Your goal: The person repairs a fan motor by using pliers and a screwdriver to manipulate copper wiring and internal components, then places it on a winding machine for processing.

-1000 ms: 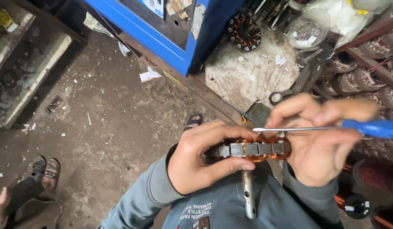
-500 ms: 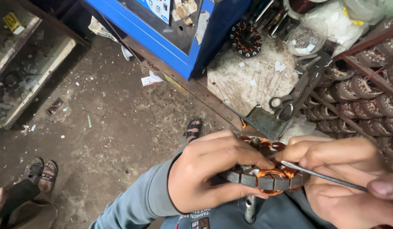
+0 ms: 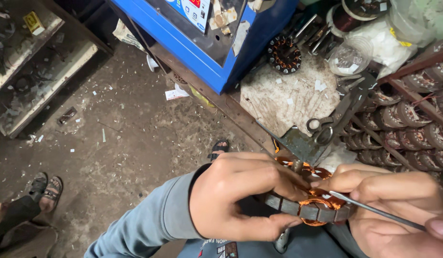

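A round metal motor stator (image 3: 305,209) with copper wire coils sits gripped in my left hand (image 3: 236,198), fingers wrapped over its top and thumb under its rim. A thin metal screwdriver shaft (image 3: 374,210) is held in my right hand (image 3: 398,215), its tip resting at the copper winding on the stator's right side. The screwdriver's handle is out of view. A metal shaft sticks down below the stator over my lap.
A blue machine (image 3: 216,38) stands ahead. On the worn board (image 3: 288,100) lie another wound stator (image 3: 284,55) and scissors (image 3: 319,131). Rows of wound stators (image 3: 412,124) fill the rack at right. Another person's sandalled feet (image 3: 47,188) are at the left.
The view has tilted, so the hands sit lower in the frame. My right hand dropped to the stator's right side, and the blue screwdriver handle has left the view.
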